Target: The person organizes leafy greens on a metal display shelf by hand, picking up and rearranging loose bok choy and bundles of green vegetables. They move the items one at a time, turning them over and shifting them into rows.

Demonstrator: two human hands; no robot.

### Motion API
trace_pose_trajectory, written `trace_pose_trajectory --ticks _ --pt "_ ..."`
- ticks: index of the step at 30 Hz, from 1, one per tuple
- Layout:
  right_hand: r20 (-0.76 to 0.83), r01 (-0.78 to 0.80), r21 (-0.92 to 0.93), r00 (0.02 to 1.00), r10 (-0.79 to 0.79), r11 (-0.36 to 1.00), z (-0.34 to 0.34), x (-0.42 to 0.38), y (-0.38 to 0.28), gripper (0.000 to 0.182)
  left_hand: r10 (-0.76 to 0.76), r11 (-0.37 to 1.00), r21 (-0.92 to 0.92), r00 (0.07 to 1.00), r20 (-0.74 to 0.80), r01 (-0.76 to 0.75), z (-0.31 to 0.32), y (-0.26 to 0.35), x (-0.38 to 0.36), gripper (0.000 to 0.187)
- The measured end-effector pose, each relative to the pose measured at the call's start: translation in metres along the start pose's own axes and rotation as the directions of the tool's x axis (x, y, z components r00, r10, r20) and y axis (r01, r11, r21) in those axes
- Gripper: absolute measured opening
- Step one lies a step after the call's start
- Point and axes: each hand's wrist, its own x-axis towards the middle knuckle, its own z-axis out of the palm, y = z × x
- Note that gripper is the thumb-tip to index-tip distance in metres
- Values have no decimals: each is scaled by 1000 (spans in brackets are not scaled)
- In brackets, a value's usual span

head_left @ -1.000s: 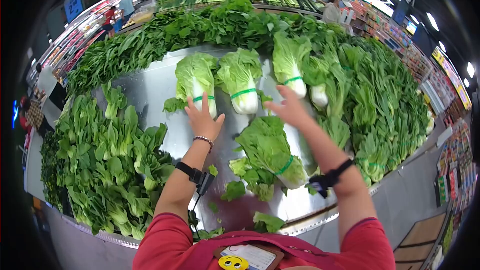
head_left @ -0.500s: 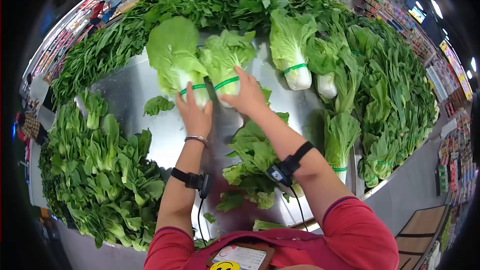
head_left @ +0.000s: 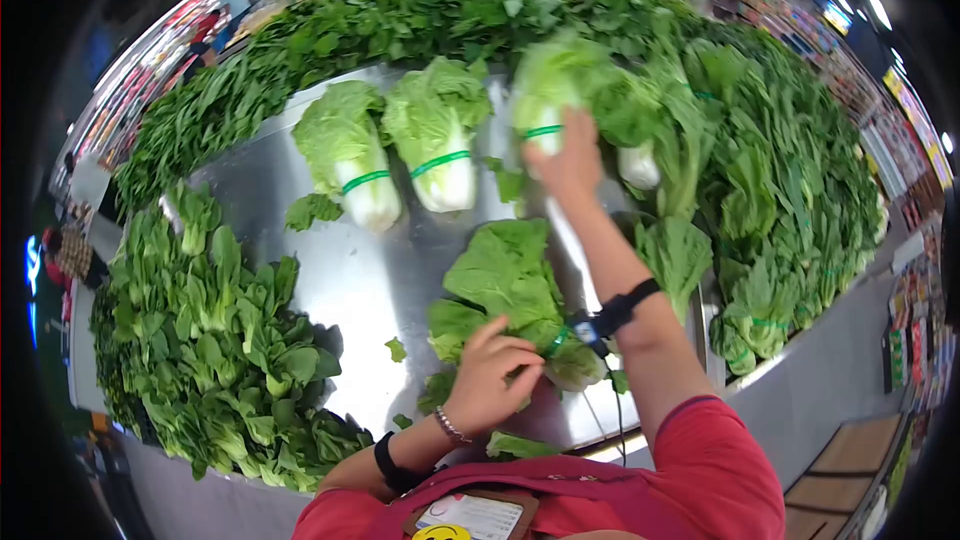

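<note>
My right hand [head_left: 570,162] grips the white base of a green-banded Chinese cabbage [head_left: 545,125], both smeared by motion. Left of it, two more banded Chinese cabbages, one [head_left: 442,140] nearer and another [head_left: 350,155] farther left, lie side by side on the metal counter [head_left: 345,275]. My left hand [head_left: 495,372] is low in front of me, fingers loosely bent and apart, beside a leafy head [head_left: 505,270] with a green band near its base. Nothing shows in that hand.
Bok choy [head_left: 220,340] is heaped at the left. Leafy greens [head_left: 400,35] line the back, and banded bunches [head_left: 765,200] fill the right side. Another white-based head [head_left: 638,165] lies right of my right hand. Loose leaf scraps [head_left: 397,349] dot the metal.
My left hand has let go of the leftmost cabbage and drawn back toward me. My right hand has left the second cabbage for the third, which has shifted left.
</note>
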Motion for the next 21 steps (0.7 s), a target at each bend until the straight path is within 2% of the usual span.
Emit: trace_pose_trajectory --ticks 1,2,3,4,5,6,7,8,9,10,11,12,13,14,15,16,17,18,20,21 --pt "-16 61 -3 998 -61 998 13 -12 -3 85 105 975 211 979 -175 -67 1 6 -2 6" --pt "135 90 -28 987 -86 996 14 -22 -12 84 120 957 285 969 -217 -55 -1 14 -2 7" --pt "285 124 -39 952 -108 992 9 -29 -19 83 125 958 278 974 -190 -68 2 17 -4 7" --pt "275 105 -45 957 -89 993 -4 -29 -25 83 118 960 274 972 -203 -60 4 21 -7 7" --pt "400 93 18 912 -92 995 -17 -26 -32 82 112 960 277 969 -219 -49 3 23 -12 8" --pt "520 77 81 847 -108 994 -27 -24 -36 80 106 972 223 988 -110 -79 5 15 -19 18" --pt "521 66 81 848 -99 995 -31 -25 -28 80 102 972 223 990 -100 -78 10 12 -24 18" --pt "441 34 179 891 -111 983 -37 -26 -15 78 -215 973 -61 973 82 220 15 9 -30 28" --pt "361 6 274 926 -109 962 -46 -34 0 76 -448 798 -268 829 336 539 24 0 -39 39" --pt "334 41 208 936 -111 977 -79 -50 9 73 -480 755 -229 756 444 614 41 -34 -52 62" --pt "252 79 185 960 -125 980 -104 -69 27 72 -568 614 -225 622 539 756 43 -29 -50 78" --pt "224 46 156 971 -81 987 -140 -89 35 73 -618 523 -270 578 533 809 46 -15 -46 84" --pt "164 3 38 986 -9 999 -164 -113 56 81 -665 427 -312 529 527 849 49 -4 -42 90" --pt "94 -42 -77 994 50 996 -183 -135 74 90 -640 400 -382 552 535 833 51 -6 -38 105" --pt "101 -41 -80 994 49 996 -195 -157 89 90 -666 332 -458 549 505 825 62 -13 -34 116" --pt "146 -212 -206 959 244 955 -203 -180 105 99 -709 363 -481 572 412 798 70 -4 -20 125" --pt "166 -361 -334 886 432 871 -204 -196 117 109 -762 337 -518 551 340 786 83 2 -7 129" --pt "176 -356 -337 885 430 871 -198 -209 126 109 -811 313 -552 520 267 773 96 8 5 133" --pt "325 -358 -156 861 390 920 -186 -230 138 121 -899 275 -605 423 115 748 127 3 23 138" --pt "332 -356 -155 860 388 922 -186 -234 140 121 -902 271 -607 418 112 747 137 4 31 138"
